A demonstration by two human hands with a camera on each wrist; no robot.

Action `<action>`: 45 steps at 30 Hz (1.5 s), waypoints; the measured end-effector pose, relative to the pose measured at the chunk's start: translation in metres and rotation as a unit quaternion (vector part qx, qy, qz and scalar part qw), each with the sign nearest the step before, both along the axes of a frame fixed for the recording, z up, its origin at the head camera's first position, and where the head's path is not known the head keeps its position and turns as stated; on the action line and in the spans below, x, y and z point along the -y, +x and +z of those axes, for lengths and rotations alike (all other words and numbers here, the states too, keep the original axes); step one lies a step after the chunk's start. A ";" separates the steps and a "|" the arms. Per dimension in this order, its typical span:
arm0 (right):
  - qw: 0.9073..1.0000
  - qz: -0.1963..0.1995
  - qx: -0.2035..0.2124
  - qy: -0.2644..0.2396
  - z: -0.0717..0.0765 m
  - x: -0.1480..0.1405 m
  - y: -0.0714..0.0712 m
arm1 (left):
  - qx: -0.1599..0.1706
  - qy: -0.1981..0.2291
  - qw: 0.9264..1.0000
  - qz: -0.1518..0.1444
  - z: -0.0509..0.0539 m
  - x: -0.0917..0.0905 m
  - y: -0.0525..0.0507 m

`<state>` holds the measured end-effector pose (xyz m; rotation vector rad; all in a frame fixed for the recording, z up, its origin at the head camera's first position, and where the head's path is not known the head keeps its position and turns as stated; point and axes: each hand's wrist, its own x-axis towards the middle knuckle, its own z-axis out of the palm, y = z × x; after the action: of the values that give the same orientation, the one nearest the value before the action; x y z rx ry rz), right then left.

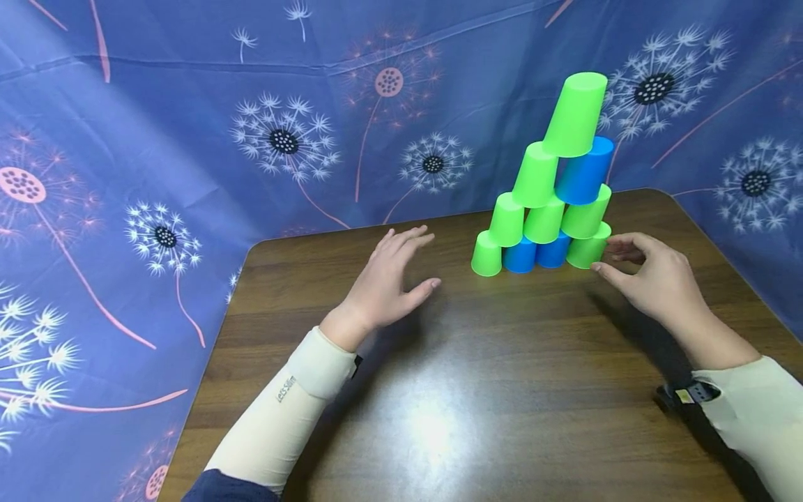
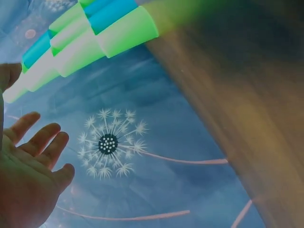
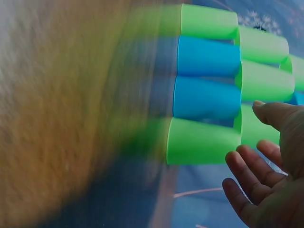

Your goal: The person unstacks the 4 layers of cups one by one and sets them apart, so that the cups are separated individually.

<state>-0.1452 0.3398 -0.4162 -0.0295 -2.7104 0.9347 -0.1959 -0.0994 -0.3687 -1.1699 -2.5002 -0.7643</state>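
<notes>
Upside-down plastic cups form a four-tier pyramid on the table. A single green cup (image 1: 576, 115) tops it, resting on a green cup (image 1: 535, 174) and a blue cup (image 1: 586, 171). Three green cups make the tier below. In the bottom row, two blue cups (image 1: 519, 256) stand between green ones. My left hand (image 1: 389, 279) hovers left of the pyramid, fingers extended and thumb apart, holding nothing. Beside the bottom right green cup (image 1: 588, 247), my right hand (image 1: 655, 279) has loosely bent, spread fingers; the right wrist view shows its palm (image 3: 275, 199) holding nothing.
The brown wooden table (image 1: 502, 390) has a bright light reflection near its front. Blue cloth (image 1: 188, 104) with dandelion prints hangs behind and to the left of it. The pyramid stands close to the table's back edge.
</notes>
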 end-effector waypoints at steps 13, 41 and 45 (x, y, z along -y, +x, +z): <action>0.995 0.000 0.092 -0.031 -0.011 -0.029 -0.033 | 0.060 0.086 0.994 0.023 0.035 -0.040 -0.048; 0.990 0.041 0.132 0.003 -0.026 -0.030 -0.055 | 0.262 0.172 0.949 0.021 0.101 -0.168 -0.078; 0.991 0.043 0.129 0.006 -0.026 -0.032 -0.057 | 0.276 0.143 0.950 0.024 0.109 -0.182 -0.079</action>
<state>-0.2021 0.3716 -0.4425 -0.0333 -2.9767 0.9999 -0.2750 0.0825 -0.2595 -0.8740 -2.6864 -1.5599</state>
